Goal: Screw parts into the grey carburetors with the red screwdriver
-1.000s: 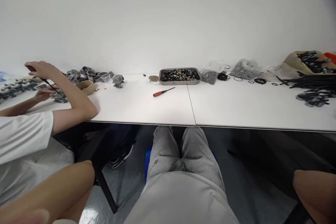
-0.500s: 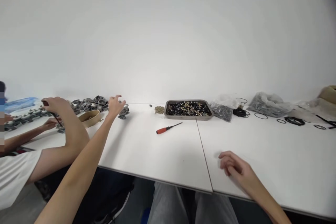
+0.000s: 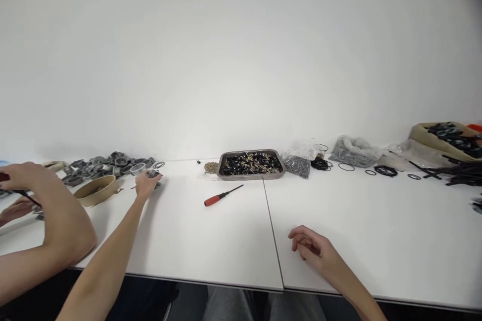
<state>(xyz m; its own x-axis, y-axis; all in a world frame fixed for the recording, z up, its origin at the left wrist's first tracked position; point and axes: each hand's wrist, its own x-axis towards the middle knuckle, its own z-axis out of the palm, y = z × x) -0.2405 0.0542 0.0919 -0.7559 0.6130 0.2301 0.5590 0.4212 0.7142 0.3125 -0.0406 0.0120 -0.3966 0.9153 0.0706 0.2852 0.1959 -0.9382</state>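
Note:
At the left, my left hand [image 3: 146,184] is closed around a small grey metal-looking fitting [image 3: 153,174], most of it covered by the fingers. A clear plastic cup [image 3: 137,168] and some thin black rings [image 3: 158,165] are just behind that hand. My right hand [image 3: 309,246] hovers or rests over the right half of the table, fingers loosely bent and apart, with nothing visible in it. A screwdriver [image 3: 223,195] with a red handle lies between the two hands.
A metal tray [image 3: 250,177] holds black and brass-coloured parts, beside a pile of small brass pieces [image 3: 211,167]. Bags of grey parts [image 3: 354,151] and black rings [image 3: 385,171] lie right. A co-worker's arm [image 3: 62,220], a tan bowl [image 3: 96,191] and grey fittings [image 3: 98,168] are left.
My left hand has come down onto the grey fitting and closed on it. My view has turned slightly right, while my right hand keeps much the same pose.

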